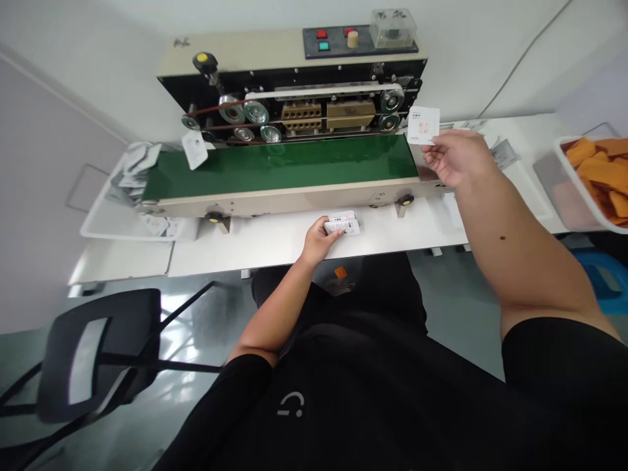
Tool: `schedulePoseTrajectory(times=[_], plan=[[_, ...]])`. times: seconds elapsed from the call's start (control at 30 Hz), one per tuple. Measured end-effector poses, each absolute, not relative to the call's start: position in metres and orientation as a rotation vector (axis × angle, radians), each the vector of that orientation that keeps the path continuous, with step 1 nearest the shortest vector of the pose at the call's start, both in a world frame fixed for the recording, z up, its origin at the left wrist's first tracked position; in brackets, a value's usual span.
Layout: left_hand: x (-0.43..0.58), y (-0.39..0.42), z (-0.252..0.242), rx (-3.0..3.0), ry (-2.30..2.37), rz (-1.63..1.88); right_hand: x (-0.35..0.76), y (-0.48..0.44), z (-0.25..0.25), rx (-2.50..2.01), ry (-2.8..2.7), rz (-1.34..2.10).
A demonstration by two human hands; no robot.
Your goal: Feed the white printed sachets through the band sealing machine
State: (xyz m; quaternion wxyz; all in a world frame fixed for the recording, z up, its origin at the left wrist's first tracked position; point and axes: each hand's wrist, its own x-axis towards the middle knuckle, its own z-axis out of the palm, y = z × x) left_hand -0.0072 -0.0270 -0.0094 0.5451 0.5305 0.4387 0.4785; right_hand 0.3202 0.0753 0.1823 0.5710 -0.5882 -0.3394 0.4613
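- Currently the right hand (456, 157), thumb and fingers pinched, holds a white sachet (422, 125) up, just past the end of the green belt (279, 167).
- Left hand (318, 241), fingers curled, grips a stack of sachets (342, 224) above the table (245, 255), before the sealer (294, 78).
- Sachet print is too small to read.
- Well left of the left hand, a tray (98, 226) holds more sachets.
- Far beyond the right hand, a clear bin (572, 196) holds orange pieces (601, 167).

**A small packing workshop**

A continuous band sealer (289, 85) with a green conveyor belt (279, 167) stands on a white workbench (235, 252). White sachets (132, 173) lie in a tray (95, 229) at its end, and a plastic tub (572, 196) holds orange pieces (601, 167). A black chair (98, 353) stands on the polished grey floor (456, 307).
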Motion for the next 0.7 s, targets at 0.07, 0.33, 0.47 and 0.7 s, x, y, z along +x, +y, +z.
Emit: schedulePoseTrajectory(times=[0.07,0.33,0.47,0.7], plan=[[-0.007,-0.028,-0.009,1.268,1.04,1.132,0.323,0.096,0.177,-1.391,-0.806,1.112],[-0.01,-0.031,-0.005,1.29,1.069,1.104,0.301,0.137,0.169,-1.476,-0.849,1.213],[-0.01,-0.031,-0.004,1.277,1.064,1.094,0.282,0.147,0.17,-1.477,-0.833,1.252],[-0.009,-0.031,-0.003,1.265,1.052,1.151,0.26,0.054,0.158,-1.251,-1.073,0.736]])
